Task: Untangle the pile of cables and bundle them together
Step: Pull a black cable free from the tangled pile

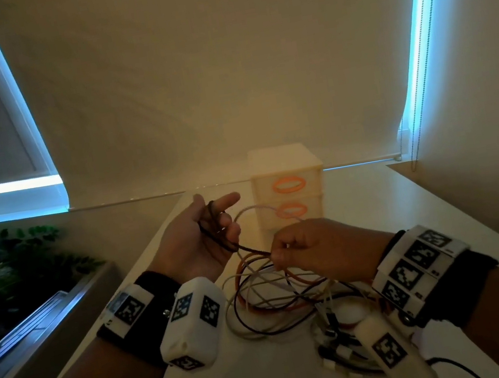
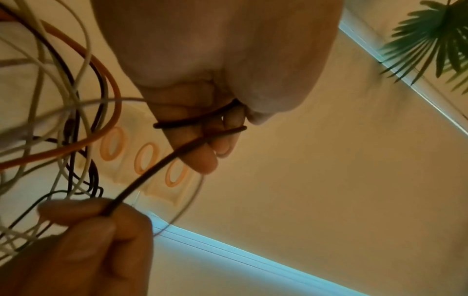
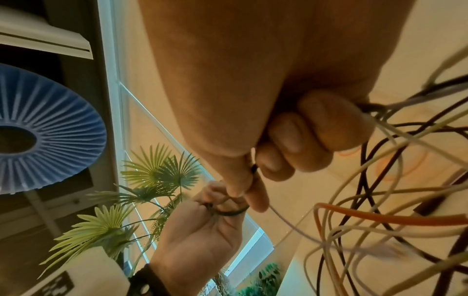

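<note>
A tangle of cables (image 1: 273,297), orange, white and black, lies on the white table (image 1: 377,210) under my hands. My left hand (image 1: 203,239) is raised palm up, with a dark brown cable (image 1: 215,227) wound in loops round its fingers (image 2: 200,140). That same dark cable (image 2: 152,174) runs taut to my right hand (image 1: 305,252), which pinches it between thumb and forefinger (image 3: 243,186). The right hand's other fingers (image 3: 316,128) are curled over several strands of the pile (image 3: 380,200).
A small cream drawer unit (image 1: 289,195) with orange ring handles stands just behind the hands. A white spool-like object with connectors (image 1: 344,348) lies at the near right. Green plants (image 1: 6,262) sit beyond the table's left edge; window blinds fill the background.
</note>
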Demonstrator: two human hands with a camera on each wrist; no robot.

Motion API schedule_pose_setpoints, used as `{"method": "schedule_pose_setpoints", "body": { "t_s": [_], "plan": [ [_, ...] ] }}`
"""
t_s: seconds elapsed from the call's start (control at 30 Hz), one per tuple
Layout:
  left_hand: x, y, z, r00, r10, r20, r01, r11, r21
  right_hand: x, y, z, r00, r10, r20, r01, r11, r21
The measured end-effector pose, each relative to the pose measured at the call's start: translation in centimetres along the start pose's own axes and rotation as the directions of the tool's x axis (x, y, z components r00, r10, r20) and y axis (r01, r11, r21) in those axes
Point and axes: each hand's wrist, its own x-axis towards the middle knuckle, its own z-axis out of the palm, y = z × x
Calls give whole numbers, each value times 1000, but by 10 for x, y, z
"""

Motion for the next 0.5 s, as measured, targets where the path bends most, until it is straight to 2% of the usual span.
{"method": "schedule_pose_setpoints", "body": {
  "t_s": [0.13,0.27,0.3,0.37,0.43,0.5],
  "plan": [
    [-8,6,2,997,37,72,-33,998,-56,3,3,0,1000,-2,9,1,990,138],
    [-18,16,7,960,134,247,-64,960,-272,5,14,6,999,-47,24,45,995,87],
    [-20,15,7,935,141,326,-39,952,-302,6,18,8,998,-48,29,44,994,105],
    [-22,12,6,840,140,523,48,943,-329,7,22,12,997,-43,57,34,988,153],
    [-23,12,3,735,139,664,90,950,-298,8,22,12,993,-42,114,35,997,67],
    [-27,19,1,648,97,755,154,954,-256,5,25,5,985,-4,170,13,998,-56]
  ]
}}
